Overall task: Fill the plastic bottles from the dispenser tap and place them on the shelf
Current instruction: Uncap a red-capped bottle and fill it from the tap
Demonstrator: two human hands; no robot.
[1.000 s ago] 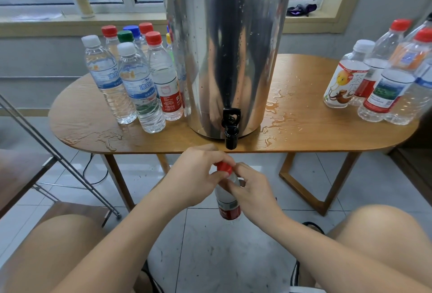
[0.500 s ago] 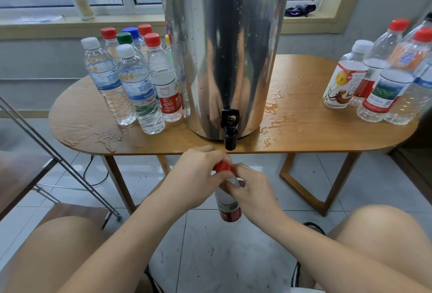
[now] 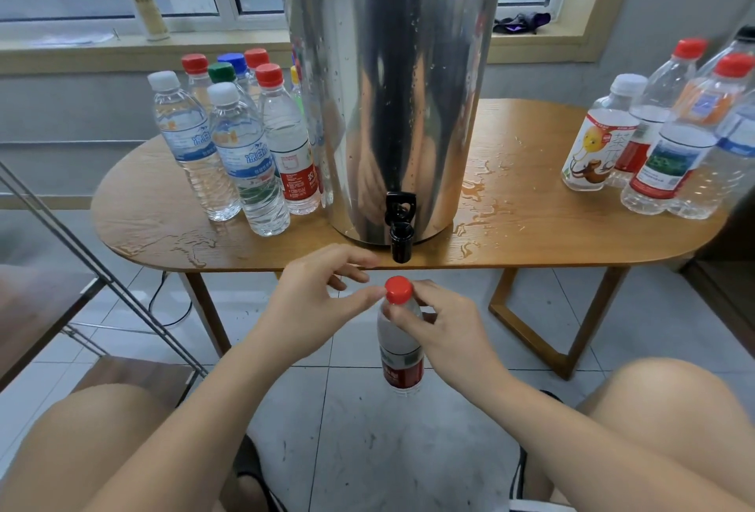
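Observation:
A steel dispenser (image 3: 392,94) stands on the wooden table (image 3: 531,233), its black tap (image 3: 401,227) over the front edge. Just below the tap I hold a clear plastic bottle (image 3: 400,352) with a red label and a red cap (image 3: 399,289). My right hand (image 3: 445,327) grips the bottle's neck and shoulder. My left hand (image 3: 318,299) sits beside the cap with fingers apart, thumb tip next to the cap, holding nothing.
Several capped water-filled bottles (image 3: 245,143) stand left of the dispenser. Several more bottles (image 3: 662,135) stand at the table's right end. Water puddles lie on the tabletop. A metal-framed shelf (image 3: 102,287) is at the left. My knees flank the tiled floor.
My left hand was wrapped over the red cap; it has come off to the left and opened, leaving the cap exposed on the bottle. The right hand keeps its hold.

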